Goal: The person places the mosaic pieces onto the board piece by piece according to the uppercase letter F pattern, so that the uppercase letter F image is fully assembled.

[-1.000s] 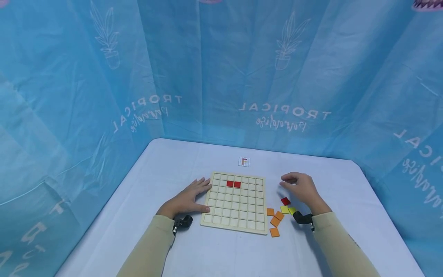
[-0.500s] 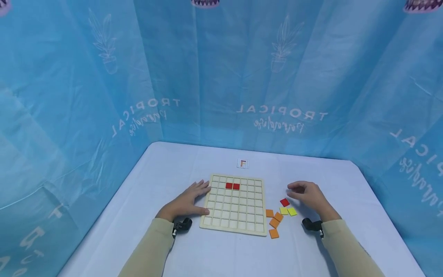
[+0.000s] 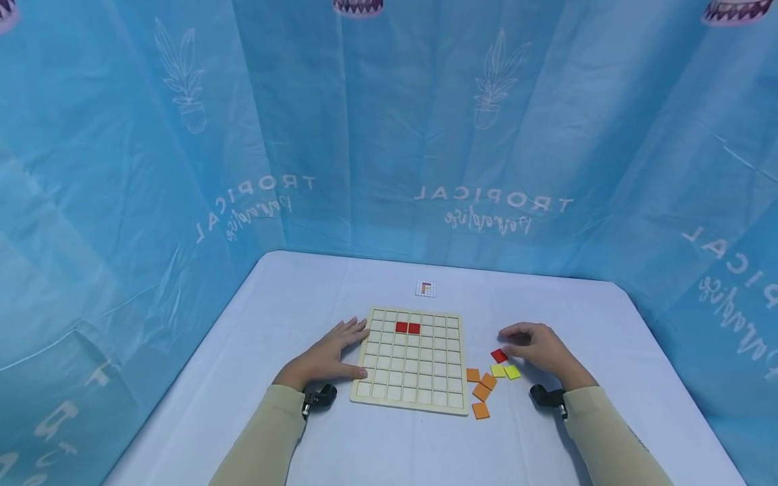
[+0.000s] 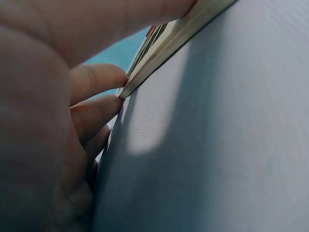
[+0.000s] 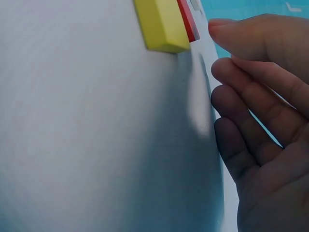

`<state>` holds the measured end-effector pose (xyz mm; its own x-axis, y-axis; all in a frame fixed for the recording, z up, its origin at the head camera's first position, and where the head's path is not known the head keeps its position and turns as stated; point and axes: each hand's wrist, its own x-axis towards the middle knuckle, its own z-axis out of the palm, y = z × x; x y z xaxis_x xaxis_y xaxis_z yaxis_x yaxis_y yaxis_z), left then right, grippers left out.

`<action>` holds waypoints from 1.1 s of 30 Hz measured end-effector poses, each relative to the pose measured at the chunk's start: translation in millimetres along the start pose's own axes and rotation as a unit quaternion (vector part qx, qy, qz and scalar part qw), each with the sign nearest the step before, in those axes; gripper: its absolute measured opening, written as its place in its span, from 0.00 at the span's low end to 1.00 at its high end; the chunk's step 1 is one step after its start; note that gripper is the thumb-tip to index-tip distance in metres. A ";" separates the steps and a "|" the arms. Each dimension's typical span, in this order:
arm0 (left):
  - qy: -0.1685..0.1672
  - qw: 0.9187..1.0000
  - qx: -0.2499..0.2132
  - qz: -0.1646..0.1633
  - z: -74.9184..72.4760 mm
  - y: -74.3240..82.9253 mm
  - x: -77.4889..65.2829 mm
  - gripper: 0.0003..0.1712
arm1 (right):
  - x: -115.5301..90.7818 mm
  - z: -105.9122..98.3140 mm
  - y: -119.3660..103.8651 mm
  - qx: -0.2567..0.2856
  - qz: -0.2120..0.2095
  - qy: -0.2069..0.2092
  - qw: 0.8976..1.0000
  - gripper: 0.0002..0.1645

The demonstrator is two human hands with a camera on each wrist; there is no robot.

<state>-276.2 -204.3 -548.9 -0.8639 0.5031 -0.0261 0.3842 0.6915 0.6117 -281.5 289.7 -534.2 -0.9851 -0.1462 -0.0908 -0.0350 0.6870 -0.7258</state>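
My left hand point(image 3: 323, 352) lies spread along the left side of a pale wooden grid board point(image 3: 407, 407), its thumb and fingertips touching the edge. Two red square tiles point(image 3: 415, 329) sit side by side in a row near the board's far side. Off the board to the right, my right hand point(image 3: 539, 349) hovers low with loosely bent fingers and nothing between them. Its thumb tip overlaps a loose red tile point(image 3: 498, 356) in the head view. In the right wrist view, a yellow tile point(image 5: 164, 26) and the red tile point(image 5: 188, 20) lie just beyond the thumb.
Two yellow tiles point(image 3: 498, 371) lie nearer me than the loose red one. Several orange tiles point(image 3: 481, 410) are scattered along the board's right edge. Beyond the board is a small pattern card point(image 3: 426, 289). A blue printed curtain point(image 3: 389, 135) closes off the white table point(image 3: 365, 452) behind.
My right hand first drew back rightward and toward me, uncovering a yellow tile. Its thumb then came down to the loose red tile. The left hand stayed at the board.
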 end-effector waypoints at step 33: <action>-0.002 1.000 0.001 0.002 -0.3 0.7 -0.6 0.62 | -4.9 12.7 -9.8 -0.077 -0.074 0.013 0.994 0.15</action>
<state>-275.5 -204.4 -548.3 -0.8609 0.5080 -0.0275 0.3883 0.6911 0.6096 -274.1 274.6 -535.4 -0.9709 -0.2378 0.0283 -0.2041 0.7601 -0.6169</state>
